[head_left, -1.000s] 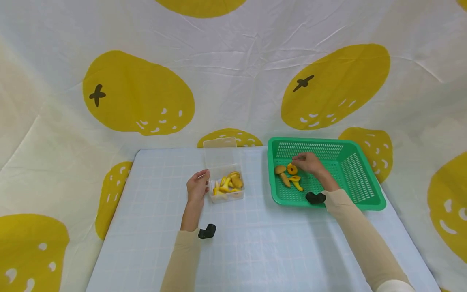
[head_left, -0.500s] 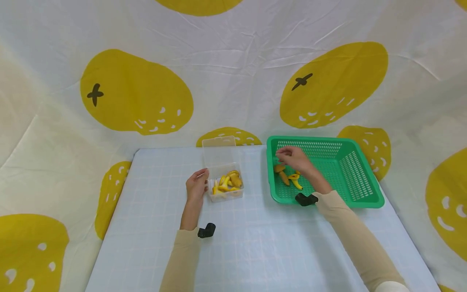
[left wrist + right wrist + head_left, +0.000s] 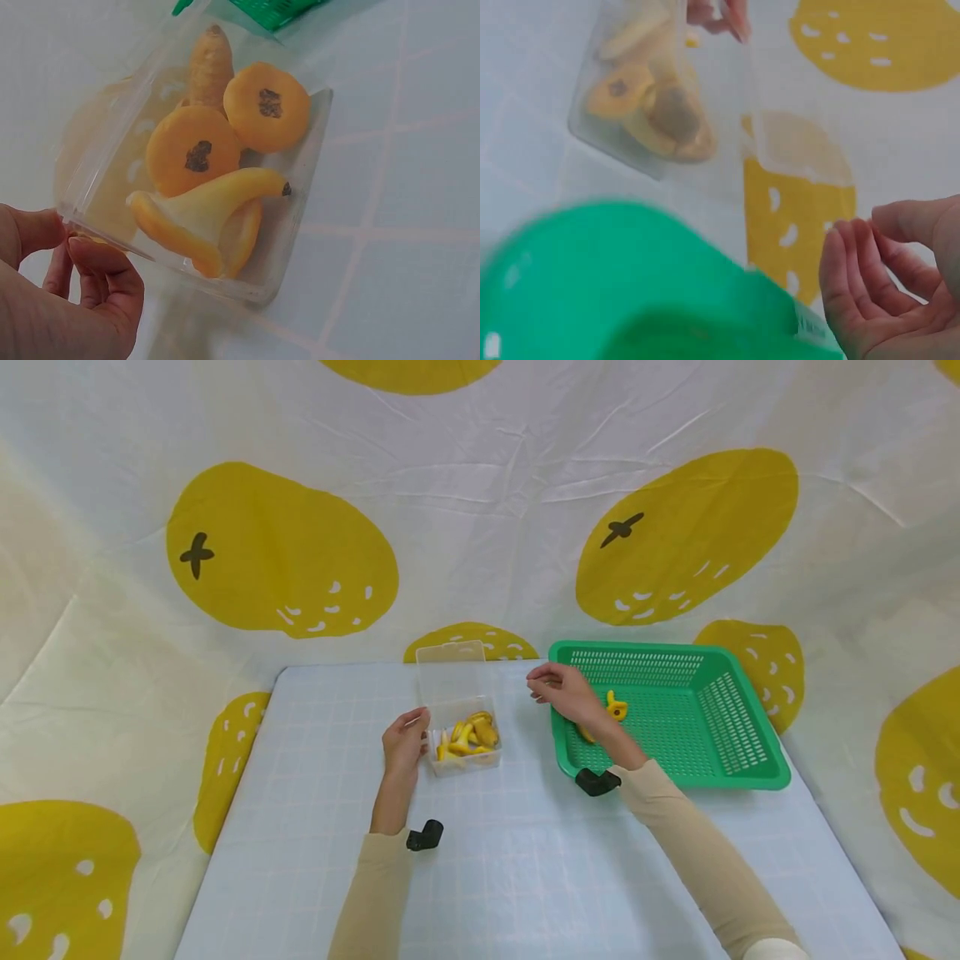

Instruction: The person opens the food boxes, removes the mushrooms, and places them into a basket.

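Note:
A clear plastic box (image 3: 467,766) holds several yellow and tan mushrooms (image 3: 193,150), and its hinged lid (image 3: 452,677) stands up at the back. My left hand (image 3: 405,739) pinches the box's left side between thumb and fingers. My right hand (image 3: 564,689) hovers over the left rim of the green basket (image 3: 675,727). In the right wrist view its fingers (image 3: 877,277) are loosely bent, the thumb near their tips, and nothing shows between them. Inside the basket a yellow mushroom (image 3: 617,707) lies visible; my right hand and wrist mostly hide others.
The table (image 3: 510,860) wears a pale checked cloth. Behind it hangs a white curtain (image 3: 480,510) printed with large yellow fruit. The basket stands at the table's back right, with a gap between it and the box.
My right hand has moved left from above the basket's mushrooms to its left rim. A yellow mushroom in the basket now lies differently. The left hand and box have stayed put.

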